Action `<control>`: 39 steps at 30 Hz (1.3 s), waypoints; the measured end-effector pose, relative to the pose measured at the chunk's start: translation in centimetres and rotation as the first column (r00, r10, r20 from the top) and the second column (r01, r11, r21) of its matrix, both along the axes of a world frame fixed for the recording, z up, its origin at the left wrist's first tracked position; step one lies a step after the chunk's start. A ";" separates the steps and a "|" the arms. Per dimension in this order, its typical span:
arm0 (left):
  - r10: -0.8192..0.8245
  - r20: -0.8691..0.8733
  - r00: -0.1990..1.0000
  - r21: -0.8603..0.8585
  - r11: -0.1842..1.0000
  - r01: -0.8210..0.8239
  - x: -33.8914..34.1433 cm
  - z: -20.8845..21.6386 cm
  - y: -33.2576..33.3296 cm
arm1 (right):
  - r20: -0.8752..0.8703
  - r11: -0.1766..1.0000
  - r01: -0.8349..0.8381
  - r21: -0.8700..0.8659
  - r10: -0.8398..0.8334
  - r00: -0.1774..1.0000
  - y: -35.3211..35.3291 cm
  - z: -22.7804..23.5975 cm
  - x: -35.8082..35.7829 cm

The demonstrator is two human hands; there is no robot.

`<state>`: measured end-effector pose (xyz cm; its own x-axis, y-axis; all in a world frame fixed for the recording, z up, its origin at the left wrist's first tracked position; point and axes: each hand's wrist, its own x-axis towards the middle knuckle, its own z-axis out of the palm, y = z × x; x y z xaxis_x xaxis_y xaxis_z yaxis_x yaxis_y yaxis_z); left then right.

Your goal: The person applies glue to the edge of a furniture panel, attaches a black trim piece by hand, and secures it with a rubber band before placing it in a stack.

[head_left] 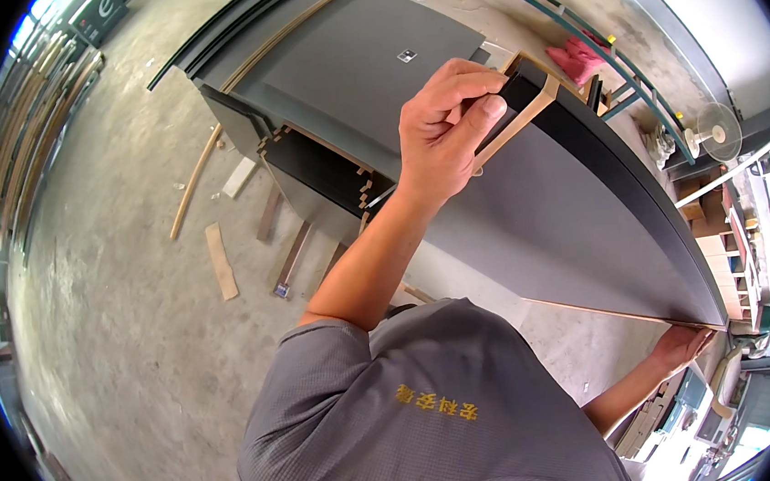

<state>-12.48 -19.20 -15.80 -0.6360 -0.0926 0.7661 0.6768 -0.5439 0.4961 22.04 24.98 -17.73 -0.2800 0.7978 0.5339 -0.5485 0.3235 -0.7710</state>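
A large dark grey door-like panel with a black edge stands tilted in front of me, reaching from upper middle to lower right. My left hand is closed at its upper end, thumb and fingers pinched on the dark corner beside a tan strip. At the panel's lower right corner, my right hand is closed around the edge, its fingertips partly hidden.
Behind lies a stack of grey panels. Offcut strips are scattered on the concrete floor. Long boards are piled far left. A green metal rack and a fan stand at the right.
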 end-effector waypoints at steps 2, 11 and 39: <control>0.010 -0.005 1.000 0.014 1.000 -0.010 0.0 0.0 0.0 | -0.014 1.000 0.012 -0.024 -0.012 1.000 0.3 -0.2 0.2; -0.143 0.098 0.985 0.075 0.988 0.136 0.5 0.1 0.1 | -0.045 0.999 -0.022 -0.046 0.020 0.999 0.3 -0.1 0.2; -0.183 0.177 0.967 0.329 0.937 0.117 2.1 -0.8 1.2 | -0.021 0.921 0.390 -0.012 -0.390 0.921 -3.4 1.5 -0.2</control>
<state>-10.37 -17.96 -16.65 -0.7989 -0.1984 0.5678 0.4788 -0.7812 0.4007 21.84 21.58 -16.25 0.0658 0.8452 0.5304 -0.3975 0.5097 -0.7630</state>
